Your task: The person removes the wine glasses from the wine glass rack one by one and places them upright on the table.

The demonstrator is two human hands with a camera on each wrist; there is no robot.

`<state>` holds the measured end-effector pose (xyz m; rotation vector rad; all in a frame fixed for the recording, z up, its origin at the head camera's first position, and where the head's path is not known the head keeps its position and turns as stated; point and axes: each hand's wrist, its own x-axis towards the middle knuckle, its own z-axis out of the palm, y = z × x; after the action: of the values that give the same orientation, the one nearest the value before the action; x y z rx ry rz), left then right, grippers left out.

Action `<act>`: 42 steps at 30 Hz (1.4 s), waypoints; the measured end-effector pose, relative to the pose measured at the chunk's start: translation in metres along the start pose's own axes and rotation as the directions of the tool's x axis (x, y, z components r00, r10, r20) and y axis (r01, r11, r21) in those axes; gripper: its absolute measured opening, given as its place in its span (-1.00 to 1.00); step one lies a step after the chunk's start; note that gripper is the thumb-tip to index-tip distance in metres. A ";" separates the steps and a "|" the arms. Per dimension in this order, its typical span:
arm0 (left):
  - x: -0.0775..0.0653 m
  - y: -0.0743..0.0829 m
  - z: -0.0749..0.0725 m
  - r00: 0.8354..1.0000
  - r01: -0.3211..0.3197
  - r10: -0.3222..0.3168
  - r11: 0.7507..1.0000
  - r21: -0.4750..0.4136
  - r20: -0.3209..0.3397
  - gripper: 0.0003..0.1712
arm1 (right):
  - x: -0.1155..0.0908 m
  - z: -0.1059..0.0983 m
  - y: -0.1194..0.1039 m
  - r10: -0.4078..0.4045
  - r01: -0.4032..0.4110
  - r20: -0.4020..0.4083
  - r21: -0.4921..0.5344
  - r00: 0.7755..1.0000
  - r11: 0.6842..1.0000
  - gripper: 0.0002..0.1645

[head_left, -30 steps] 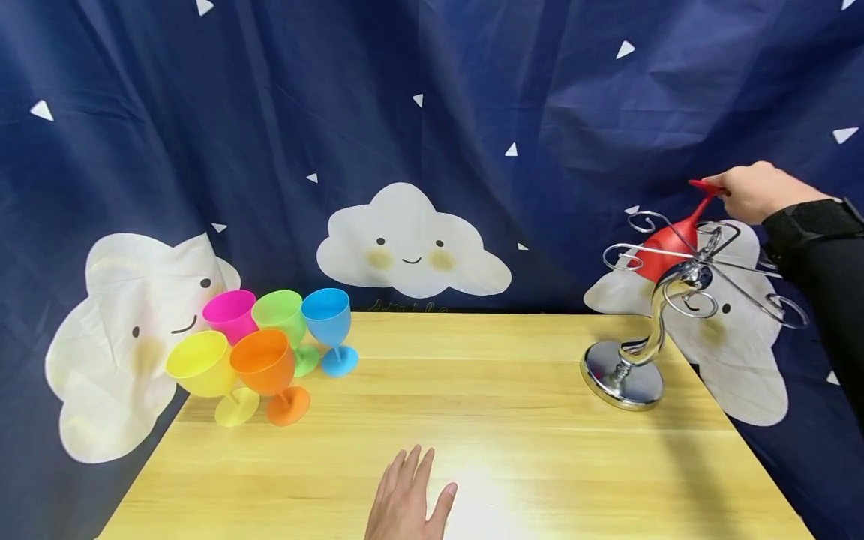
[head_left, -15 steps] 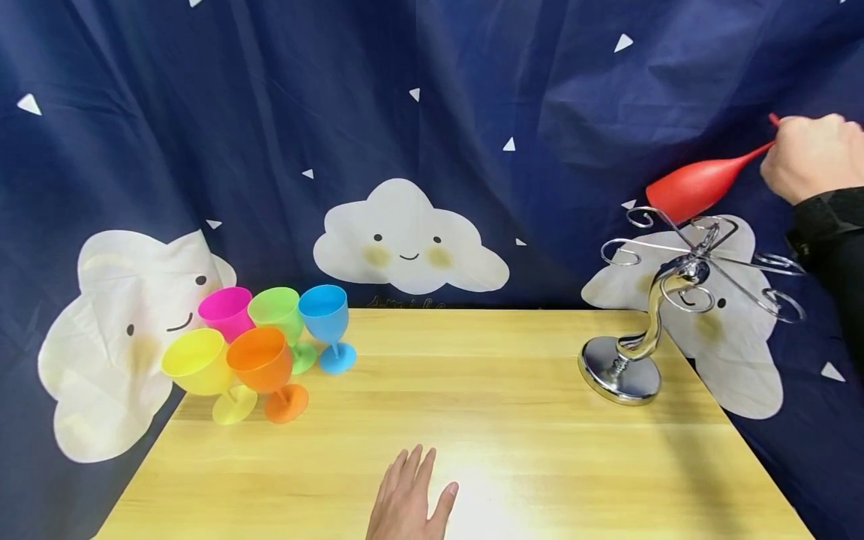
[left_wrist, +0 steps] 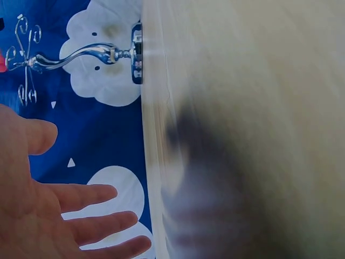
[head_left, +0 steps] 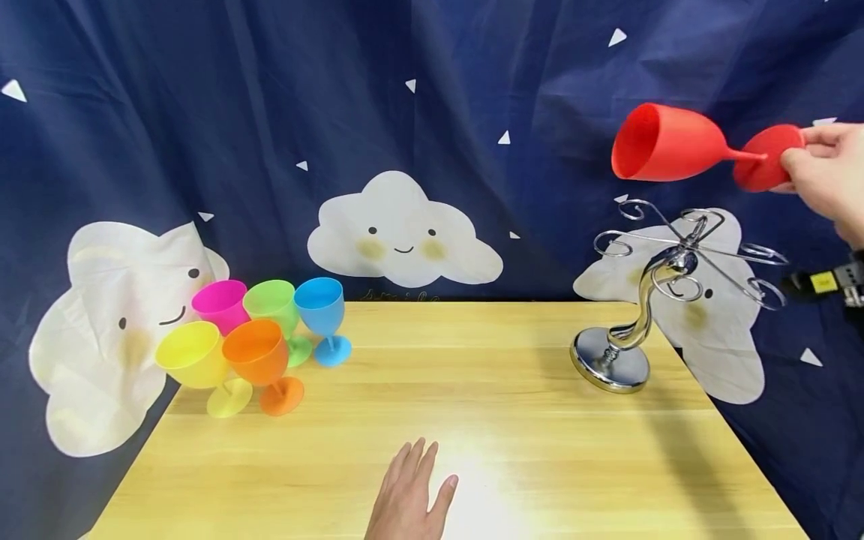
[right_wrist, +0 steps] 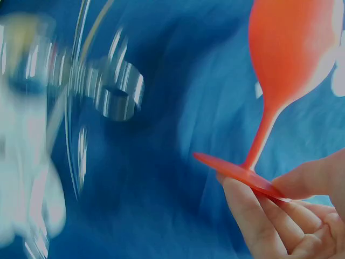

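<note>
A red plastic goblet [head_left: 688,144] is held in the air by my right hand [head_left: 833,161], which pinches the edge of its round foot [right_wrist: 237,174]. The cup lies roughly sideways, its mouth facing left. Below it stands a chrome glass rack [head_left: 648,307] with curled wire arms, apart from the goblet; the right wrist view shows the rack blurred. My left hand [head_left: 407,495] is at the near middle of the table with its fingers straight and nothing in them. In the left wrist view the palm and spread fingers of that left hand [left_wrist: 48,205] show.
At the table's left stand several goblets: yellow [head_left: 196,356], orange [head_left: 256,352], pink [head_left: 221,304], green [head_left: 271,304] and blue [head_left: 320,306]. The wooden table [head_left: 472,390] ends at a dark blue curtain [head_left: 418,45] with white clouds.
My right hand has lifted the red goblet up out of the rack's wire arms, then turned it more level above the rack. The left hand has stayed in place.
</note>
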<state>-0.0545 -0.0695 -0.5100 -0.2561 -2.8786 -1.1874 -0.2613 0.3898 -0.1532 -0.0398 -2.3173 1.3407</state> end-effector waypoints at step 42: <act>0.033 0.041 -0.008 0.991 -0.118 0.092 0.936 -0.333 -0.093 -0.45 | -0.289 0.239 0.153 0.044 -0.737 0.794 0.539 0.606 0.408 -0.56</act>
<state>-0.0812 -0.0417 -0.4730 -0.3556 -2.5457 -1.6268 -0.1297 0.2039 -0.4877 0.2190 -1.8209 3.1498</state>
